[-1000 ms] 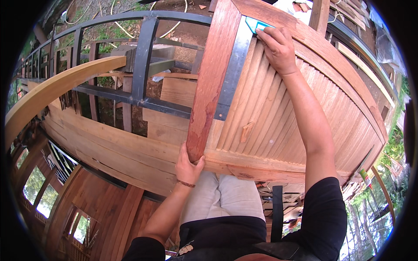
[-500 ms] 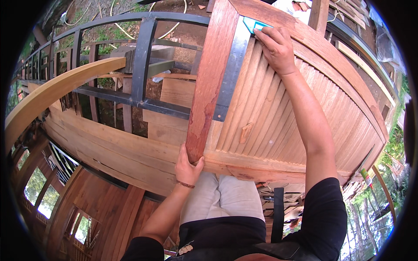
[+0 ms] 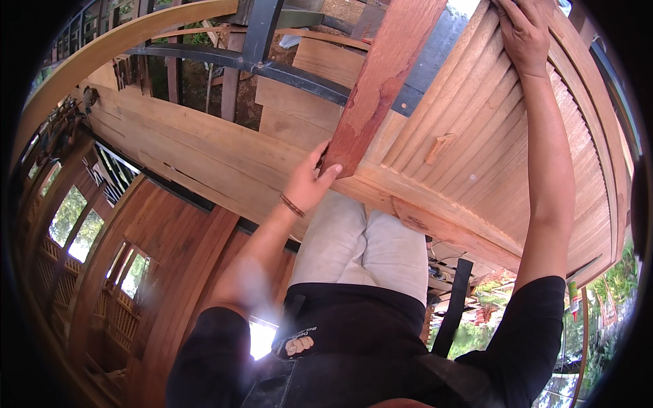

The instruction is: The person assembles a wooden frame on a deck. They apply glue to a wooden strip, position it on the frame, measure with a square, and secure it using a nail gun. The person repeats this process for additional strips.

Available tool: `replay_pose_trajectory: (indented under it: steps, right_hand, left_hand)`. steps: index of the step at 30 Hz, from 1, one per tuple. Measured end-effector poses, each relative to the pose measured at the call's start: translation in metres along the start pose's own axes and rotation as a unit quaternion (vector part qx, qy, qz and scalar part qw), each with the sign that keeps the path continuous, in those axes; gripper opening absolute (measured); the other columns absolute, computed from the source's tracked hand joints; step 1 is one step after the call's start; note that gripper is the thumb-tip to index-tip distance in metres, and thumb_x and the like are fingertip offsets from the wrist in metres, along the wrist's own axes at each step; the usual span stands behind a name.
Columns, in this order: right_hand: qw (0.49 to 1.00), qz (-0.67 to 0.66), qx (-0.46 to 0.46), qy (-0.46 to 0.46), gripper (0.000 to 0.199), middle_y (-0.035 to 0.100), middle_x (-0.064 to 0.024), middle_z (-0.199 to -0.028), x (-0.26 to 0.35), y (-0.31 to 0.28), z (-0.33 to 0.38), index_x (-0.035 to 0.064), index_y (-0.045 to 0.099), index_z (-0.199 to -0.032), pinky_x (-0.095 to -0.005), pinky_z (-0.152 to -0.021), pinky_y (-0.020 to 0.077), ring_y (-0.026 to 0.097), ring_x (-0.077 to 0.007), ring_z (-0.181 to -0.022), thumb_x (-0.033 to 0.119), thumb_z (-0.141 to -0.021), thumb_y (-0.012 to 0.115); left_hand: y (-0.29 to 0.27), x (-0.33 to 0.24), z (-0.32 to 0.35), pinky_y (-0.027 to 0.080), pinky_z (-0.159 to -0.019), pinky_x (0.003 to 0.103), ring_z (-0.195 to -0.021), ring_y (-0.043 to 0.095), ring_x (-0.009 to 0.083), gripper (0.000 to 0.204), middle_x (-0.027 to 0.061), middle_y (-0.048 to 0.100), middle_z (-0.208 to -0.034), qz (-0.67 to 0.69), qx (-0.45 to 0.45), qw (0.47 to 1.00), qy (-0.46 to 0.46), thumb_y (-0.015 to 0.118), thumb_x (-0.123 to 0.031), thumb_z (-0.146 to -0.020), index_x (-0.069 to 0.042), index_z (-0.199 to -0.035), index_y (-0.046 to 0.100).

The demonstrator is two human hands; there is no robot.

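A reddish-brown wooden board [image 3: 388,75] slants across a slatted wooden panel [image 3: 469,136]. My left hand [image 3: 309,180] grips its near end, thumb on top and fingers along the left side. Beside the board's right edge lies the flat metal blade of a handsaw [image 3: 425,75], a small hole near its tip. My right hand [image 3: 527,37] reaches to the far side of the panel, fingers bent at the picture's upper edge. The saw's turquoise handle, under that hand in the earlier frame, is now out of view.
To the left stand a dark metal frame [image 3: 262,30] and a curved pale wooden rail [image 3: 102,51]. Long planks [image 3: 204,136] run along the near side. A reddish plank floor [image 3: 163,238] lies below. Near the panel's right end is a small bottle [image 3: 573,299].
The view has tilted, so board, panel and both hands appear higher and farther right. My left hand keeps its grip on the board; the saw handle has passed out of the picture.
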State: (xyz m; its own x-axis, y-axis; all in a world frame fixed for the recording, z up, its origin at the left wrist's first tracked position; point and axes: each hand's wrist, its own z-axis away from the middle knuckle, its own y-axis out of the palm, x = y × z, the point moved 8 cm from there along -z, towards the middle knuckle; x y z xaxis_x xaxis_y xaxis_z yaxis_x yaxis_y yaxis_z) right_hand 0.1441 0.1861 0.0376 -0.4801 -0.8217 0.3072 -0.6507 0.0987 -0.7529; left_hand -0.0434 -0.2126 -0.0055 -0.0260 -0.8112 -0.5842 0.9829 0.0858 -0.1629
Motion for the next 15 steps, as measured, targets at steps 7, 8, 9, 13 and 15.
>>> replay_pose_trajectory:
  steps: [7,8,9,13,15]
  right_hand:
    - [1.0,-0.013,-0.002,0.006,0.021,0.061,-0.0092,-0.088,0.003,0.002,-0.001,0.004,0.069,-0.09,-0.037,-0.074,0.048,0.06,-0.029,-0.084,-0.005,-0.071,0.07]
    - [1.0,-0.021,-0.001,0.011,0.021,0.062,-0.009,-0.088,0.006,0.004,-0.001,0.0043,0.069,-0.089,-0.0373,-0.074,0.0479,0.059,-0.0289,-0.084,-0.005,-0.07,0.07]
    - [1.0,-0.022,0.001,0.014,0.021,0.062,-0.0088,-0.089,0.005,0.003,-0.002,0.0047,0.069,-0.089,-0.0375,-0.075,0.0478,0.059,-0.0287,-0.085,-0.005,-0.07,0.069]
    - [1.0,0.02,0.01,0.002,0.024,0.064,-0.0045,-0.092,-0.015,0.013,0.012,0.0087,0.073,-0.102,-0.0323,-0.078,0.0493,0.061,-0.0217,-0.088,0.007,-0.078,0.075]
    - [1.0,0.01,0.007,-0.001,0.033,0.064,-0.0009,-0.097,-0.017,0.012,0.014,0.0128,0.072,-0.105,-0.0341,-0.078,0.0478,0.057,-0.0202,-0.085,0.003,-0.074,0.072]
  left_hand:
    - [-0.011,-0.035,-0.059,0.04,-0.107,0.037,-0.131,0.048,0.0288,0.066,0.0233,0.049,-0.139,0.045,0.022,0.996,0.068,0.066,-0.018,-0.091,0.004,-0.144,0.034]
    - [-0.006,-0.046,-0.063,0.038,-0.108,0.036,-0.131,0.046,0.027,0.067,0.0219,0.047,-0.141,0.039,0.011,0.996,0.081,0.066,-0.015,-0.091,0.003,-0.146,0.031]
    - [0.001,-0.063,-0.07,0.037,-0.109,0.036,-0.132,0.045,0.0253,0.069,0.0204,0.045,-0.143,0.036,0.004,0.994,0.099,0.066,-0.013,-0.091,0.002,-0.147,0.029]
    - [0.019,-0.117,-0.094,0.035,-0.11,0.034,-0.133,0.043,0.0227,0.077,0.0182,0.043,-0.146,-0.038,-0.027,0.977,0.209,0.067,-0.008,-0.088,-0.001,-0.151,0.023]
    - [0.023,-0.127,-0.099,0.036,-0.108,0.033,-0.131,0.045,0.0232,0.079,0.0186,0.045,-0.144,-0.05,-0.019,0.978,0.201,0.068,-0.006,-0.085,-0.004,-0.151,0.025]
